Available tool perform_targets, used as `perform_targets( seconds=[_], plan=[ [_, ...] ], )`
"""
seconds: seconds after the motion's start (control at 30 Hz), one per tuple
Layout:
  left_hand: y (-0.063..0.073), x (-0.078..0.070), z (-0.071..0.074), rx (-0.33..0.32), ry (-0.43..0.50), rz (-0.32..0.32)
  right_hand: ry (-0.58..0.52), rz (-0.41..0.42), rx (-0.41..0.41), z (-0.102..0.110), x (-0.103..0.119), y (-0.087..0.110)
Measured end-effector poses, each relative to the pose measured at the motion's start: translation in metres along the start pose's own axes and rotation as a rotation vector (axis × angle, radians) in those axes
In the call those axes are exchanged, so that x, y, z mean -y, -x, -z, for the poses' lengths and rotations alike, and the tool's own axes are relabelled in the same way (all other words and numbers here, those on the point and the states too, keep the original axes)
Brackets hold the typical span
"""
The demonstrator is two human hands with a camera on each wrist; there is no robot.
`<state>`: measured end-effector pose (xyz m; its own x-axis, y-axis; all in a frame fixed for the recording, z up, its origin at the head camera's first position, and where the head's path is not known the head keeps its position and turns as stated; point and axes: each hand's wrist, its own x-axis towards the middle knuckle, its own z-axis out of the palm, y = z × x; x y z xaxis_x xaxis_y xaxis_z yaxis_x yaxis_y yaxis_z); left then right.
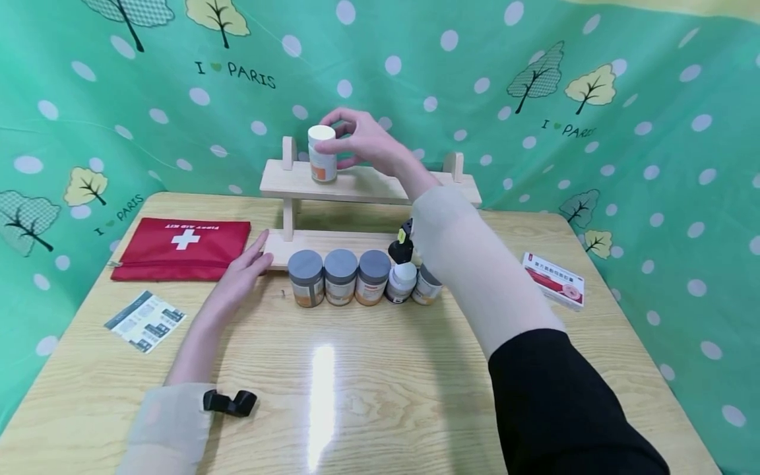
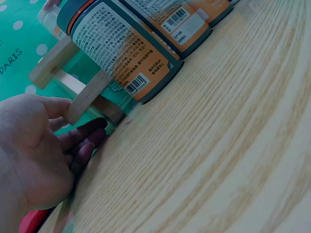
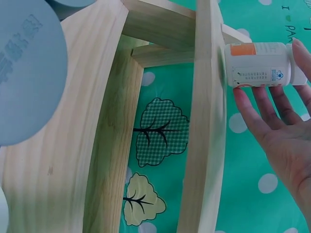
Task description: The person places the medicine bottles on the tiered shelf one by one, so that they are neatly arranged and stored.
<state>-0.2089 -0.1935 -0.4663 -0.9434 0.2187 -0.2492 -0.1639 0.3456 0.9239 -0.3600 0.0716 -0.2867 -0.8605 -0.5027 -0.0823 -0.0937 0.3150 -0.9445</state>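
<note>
In the head view my right hand [image 1: 371, 142] holds a white pill bottle [image 1: 322, 158] upright at the left part of the wooden rack's top shelf [image 1: 380, 185]. The right wrist view shows the thumb on one side of the bottle [image 3: 257, 64] and the fingers on the other, with its base at the board. My left hand [image 1: 240, 274] touches the left end of the lower shelf [image 1: 320, 241], fingers extended; its thumb lies at the board's end in the left wrist view. Grey-lidded jars [image 1: 340, 277] and a white-capped bottle [image 1: 401, 282] stand in a row before the rack.
A red first aid kit pouch [image 1: 181, 247] lies at the left, with a printed leaflet [image 1: 146, 321] in front of it. At the right is a white and red medicine box [image 1: 554, 280]. A dotted green curtain [image 1: 415, 66] hangs behind the table.
</note>
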Motion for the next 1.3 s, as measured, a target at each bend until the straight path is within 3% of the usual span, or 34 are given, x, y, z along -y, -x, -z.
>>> perform_targets(
  seconds=[0.77,1.3],
  plan=[
    [-0.001,-0.001,0.002,0.012,-0.002,0.01,0.023,-0.013,-0.022,-0.007,-0.003,-0.001],
    [0.002,0.0,0.001,0.013,0.007,0.0,0.095,-0.021,0.011,0.0,-0.009,0.012]
  ],
)
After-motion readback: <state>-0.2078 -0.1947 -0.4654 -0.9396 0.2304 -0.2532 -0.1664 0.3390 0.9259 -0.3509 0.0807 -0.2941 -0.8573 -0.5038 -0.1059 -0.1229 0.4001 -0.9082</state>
